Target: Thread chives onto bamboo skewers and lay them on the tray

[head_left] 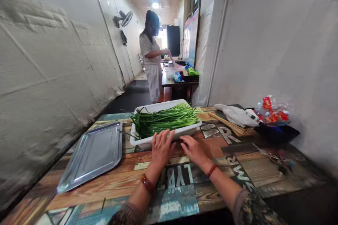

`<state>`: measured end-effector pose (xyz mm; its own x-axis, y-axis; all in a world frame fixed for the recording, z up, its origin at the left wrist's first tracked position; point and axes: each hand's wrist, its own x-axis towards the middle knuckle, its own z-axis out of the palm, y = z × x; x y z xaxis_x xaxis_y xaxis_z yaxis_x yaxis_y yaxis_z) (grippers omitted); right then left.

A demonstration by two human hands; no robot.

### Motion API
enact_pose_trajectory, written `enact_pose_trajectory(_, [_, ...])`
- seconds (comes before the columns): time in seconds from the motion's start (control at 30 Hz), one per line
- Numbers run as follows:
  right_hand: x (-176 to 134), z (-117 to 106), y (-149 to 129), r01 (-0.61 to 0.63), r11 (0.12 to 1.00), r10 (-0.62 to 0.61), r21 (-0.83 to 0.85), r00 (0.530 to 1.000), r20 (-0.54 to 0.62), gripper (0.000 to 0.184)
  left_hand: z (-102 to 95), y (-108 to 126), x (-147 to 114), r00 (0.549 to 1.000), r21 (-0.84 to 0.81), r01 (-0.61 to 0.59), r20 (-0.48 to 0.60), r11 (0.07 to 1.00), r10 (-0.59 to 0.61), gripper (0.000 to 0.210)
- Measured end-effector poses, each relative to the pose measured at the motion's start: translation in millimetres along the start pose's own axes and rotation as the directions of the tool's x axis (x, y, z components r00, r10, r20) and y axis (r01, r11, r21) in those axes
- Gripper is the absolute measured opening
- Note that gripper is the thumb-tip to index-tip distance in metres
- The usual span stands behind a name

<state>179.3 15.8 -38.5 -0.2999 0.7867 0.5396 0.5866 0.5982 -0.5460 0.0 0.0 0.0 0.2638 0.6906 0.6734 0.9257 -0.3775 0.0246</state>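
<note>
A white plastic tub (148, 143) full of long green garlic chives (166, 119) stands on the patterned table in front of me. My left hand (162, 146) rests at the tub's near side, its fingers stretched out over the rim. Just right of it, my right hand (194, 150) lies low by the tub's near wall with fingers apart; whether it touches the wall I cannot tell. Neither hand holds anything. Left of the tub is a shallow metal tray (95, 147), with a chive stalk poking toward its edge.
Bamboo skewers (229, 124) and a white cloth (235, 114) lie at the right, near a black bowl (277, 132) and a plastic bag with red print (271, 110). Scissors (274, 156) lie closer. Beyond, a person (151, 52) stands at another table (169, 83).
</note>
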Motion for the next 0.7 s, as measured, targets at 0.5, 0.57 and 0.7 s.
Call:
enact_pose_trajectory(0.5, [16.8, 28.7, 16.3, 0.019, 0.991, -0.023, 0.132, 0.999, 0.032, 0.044, 27.1, -39.5, -1.5, 0.997, -0.020, -0.015, -0.072, 1.000, 0.014, 0.043])
enact_pose_trajectory(0.57, [17.2, 23.6, 13.6, 0.000, 0.982, -0.003, 0.186, 1.000, 0.015, 0.039, 28.0, -39.5, -1.9, 0.997, -0.008, -0.020, -0.073, 1.000, 0.019, 0.044])
enact_pose_trajectory(0.7, [20.6, 14.8, 11.6, -0.019, 0.977, 0.029, 0.212, 0.999, -0.042, 0.028, 30.2, -41.9, 0.3, 0.993, 0.018, -0.046, -0.112, 0.999, 0.048, 0.048])
